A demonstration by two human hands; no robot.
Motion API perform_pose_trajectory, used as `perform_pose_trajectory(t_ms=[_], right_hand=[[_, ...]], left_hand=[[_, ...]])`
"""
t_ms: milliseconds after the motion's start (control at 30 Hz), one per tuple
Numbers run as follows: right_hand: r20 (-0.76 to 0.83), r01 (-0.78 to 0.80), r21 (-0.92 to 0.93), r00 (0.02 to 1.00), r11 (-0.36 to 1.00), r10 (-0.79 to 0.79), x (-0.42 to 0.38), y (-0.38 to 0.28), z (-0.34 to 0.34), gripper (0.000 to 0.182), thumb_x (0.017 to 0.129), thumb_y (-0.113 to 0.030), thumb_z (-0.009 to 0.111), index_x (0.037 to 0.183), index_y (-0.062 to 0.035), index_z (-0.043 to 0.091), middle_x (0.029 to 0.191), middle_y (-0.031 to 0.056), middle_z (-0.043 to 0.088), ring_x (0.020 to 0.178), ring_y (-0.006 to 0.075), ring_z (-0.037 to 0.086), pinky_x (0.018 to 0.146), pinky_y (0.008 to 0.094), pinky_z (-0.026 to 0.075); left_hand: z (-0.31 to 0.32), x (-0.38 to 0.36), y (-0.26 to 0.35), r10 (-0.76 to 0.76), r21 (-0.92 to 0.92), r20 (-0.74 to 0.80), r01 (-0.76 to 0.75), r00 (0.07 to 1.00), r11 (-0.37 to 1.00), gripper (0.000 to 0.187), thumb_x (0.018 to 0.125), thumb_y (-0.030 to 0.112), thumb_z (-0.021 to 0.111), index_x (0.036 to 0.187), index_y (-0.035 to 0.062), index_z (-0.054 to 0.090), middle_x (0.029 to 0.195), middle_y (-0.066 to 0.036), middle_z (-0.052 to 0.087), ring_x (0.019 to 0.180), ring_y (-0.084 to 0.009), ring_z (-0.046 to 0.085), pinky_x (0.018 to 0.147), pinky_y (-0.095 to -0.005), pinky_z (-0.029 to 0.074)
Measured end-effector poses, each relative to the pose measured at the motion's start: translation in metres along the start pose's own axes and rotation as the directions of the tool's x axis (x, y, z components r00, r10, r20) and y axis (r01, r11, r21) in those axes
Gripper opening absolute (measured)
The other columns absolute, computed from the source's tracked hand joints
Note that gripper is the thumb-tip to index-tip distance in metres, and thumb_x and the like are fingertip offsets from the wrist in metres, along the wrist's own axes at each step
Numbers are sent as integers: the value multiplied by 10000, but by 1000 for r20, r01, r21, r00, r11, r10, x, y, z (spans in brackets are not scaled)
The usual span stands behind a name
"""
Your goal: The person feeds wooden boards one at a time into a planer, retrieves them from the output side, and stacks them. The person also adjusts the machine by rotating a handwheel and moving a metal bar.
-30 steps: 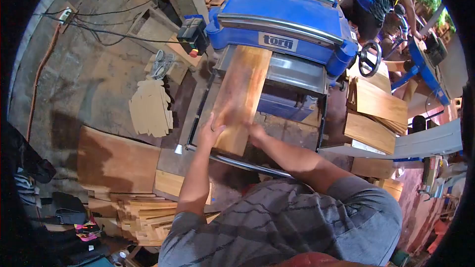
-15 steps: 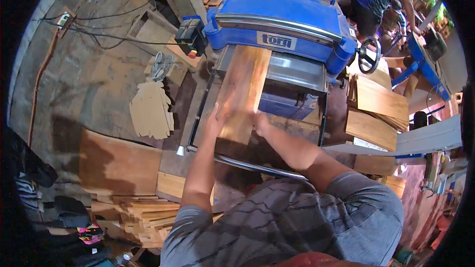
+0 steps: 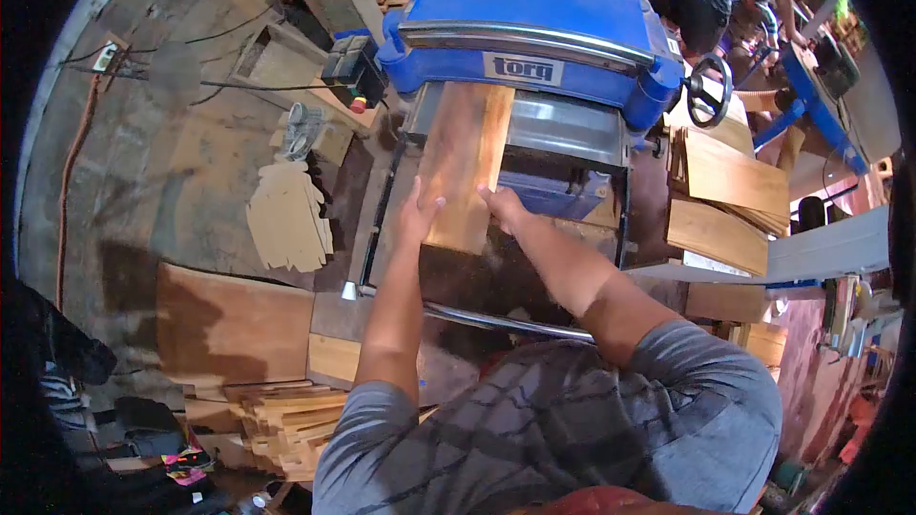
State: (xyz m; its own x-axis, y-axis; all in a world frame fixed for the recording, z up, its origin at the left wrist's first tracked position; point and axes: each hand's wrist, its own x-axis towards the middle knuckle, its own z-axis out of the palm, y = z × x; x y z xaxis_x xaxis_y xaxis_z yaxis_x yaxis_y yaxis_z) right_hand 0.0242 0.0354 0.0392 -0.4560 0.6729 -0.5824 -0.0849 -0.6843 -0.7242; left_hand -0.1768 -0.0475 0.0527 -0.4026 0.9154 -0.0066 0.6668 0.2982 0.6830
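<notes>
while the left hand, half closed, holds the board at near left, the right hand likewise grips near right.

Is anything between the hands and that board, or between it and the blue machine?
Nothing visible: the left hand and right hand both touch the board, whose visible far end reaches the blue machine.

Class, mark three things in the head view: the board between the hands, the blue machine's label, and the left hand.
Board (image 3: 465,167): head view, middle of its upper face.
Label (image 3: 523,69): head view, centre of its lettering.
Left hand (image 3: 416,217): head view, near the thumb's base.
</notes>
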Motion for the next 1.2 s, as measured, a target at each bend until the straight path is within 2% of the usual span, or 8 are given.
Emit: perform_pose_trajectory(t_ms=[133, 200, 367, 767, 867, 1000, 1133, 1200], right_hand=[[-68, -24, -127, 998, 992, 16, 18, -5, -18, 424, 995, -339, 505, 1236, 10, 511, 1125, 191, 618, 959, 303, 643, 785, 420, 545], [206, -93, -223, 969, 970, 140, 16, -9, -48, 406, 996, -354, 498, 1177, 8, 514, 1026, 187, 621, 821, 259, 654, 679, 345, 563], [196, -66, -224, 974, 972, 111, -109, -14, -99, 411, 975, -405, 524, 1139, -30, 492, 977, 145, 627, 806, 217, 644, 720, 340, 571], [-263, -20, -26, 965, 999, 13, -291, 47, -242, 265, 974, -342, 548, 979, -77, 557, 861, 83, 656, 707, 158, 642, 628, 301, 551], [-331, 63, 31, 942, 998, -49, -293, 50, -276, 281, 974, -366, 544, 931, -89, 541, 845, 71, 649, 697, 161, 635, 624, 304, 548], [-325, 59, 68, 945, 996, -34, -286, 37, -325, 294, 974, -378, 531, 1031, -91, 514, 908, 78, 636, 777, 173, 625, 685, 308, 537], [-404, 94, 131, 914, 987, -34, -255, 21, -390, 288, 968, -373, 535, 1006, -88, 532, 855, 61, 630, 709, 153, 614, 630, 290, 542], [-444, 133, 207, 896, 969, -28, -231, 8, -431, 257, 966, -347, 539, 993, -92, 562, 810, 40, 623, 653, 130, 606, 570, 270, 542]], left_hand=[[-8, 10, 22, -169, 159, 74, 155, 983, 975, 832, 757, 544, 712, 1462, 260, 372, 1242, -255, 578, 1153, -405, 549, 964, -469, 439], [-14, 11, 39, -200, 190, 66, 184, 978, 964, 818, 754, 537, 718, 1453, 268, 389, 1239, -253, 582, 1165, -398, 548, 970, -464, 438], [-19, 22, 52, -169, 158, 87, 154, 982, 975, 799, 786, 475, 712, 1468, 252, 359, 1243, -243, 586, 1156, -379, 566, 970, -427, 440], [0, 57, 45, -37, 245, 97, 13, 995, 969, 805, 829, 542, 641, 1491, 220, 313, 1367, -211, 503, 1242, -395, 481, 1030, -464, 382], [3, 38, 85, -249, 437, 17, 216, 968, 873, 740, 864, 498, 614, 1489, 233, 320, 1384, -203, 469, 1258, -402, 449, 1011, -538, 375], [64, 7, 80, 282, 566, -157, -147, 946, 811, 645, 886, 446, 592, 1429, 153, 403, 1464, -197, 356, 1383, -366, 283, 1056, -631, 266], [132, -99, 136, 406, 333, 116, -421, 906, 844, 635, 895, 419, 580, 1424, 113, 409, 1492, -245, 310, 1406, -398, 244, 1123, -600, 143], [157, -153, 169, 296, 193, 302, -362, 906, 912, 624, 907, 408, 580, 1420, 96, 412, 1479, -274, 315, 1393, -413, 264, 1135, -554, 168]])
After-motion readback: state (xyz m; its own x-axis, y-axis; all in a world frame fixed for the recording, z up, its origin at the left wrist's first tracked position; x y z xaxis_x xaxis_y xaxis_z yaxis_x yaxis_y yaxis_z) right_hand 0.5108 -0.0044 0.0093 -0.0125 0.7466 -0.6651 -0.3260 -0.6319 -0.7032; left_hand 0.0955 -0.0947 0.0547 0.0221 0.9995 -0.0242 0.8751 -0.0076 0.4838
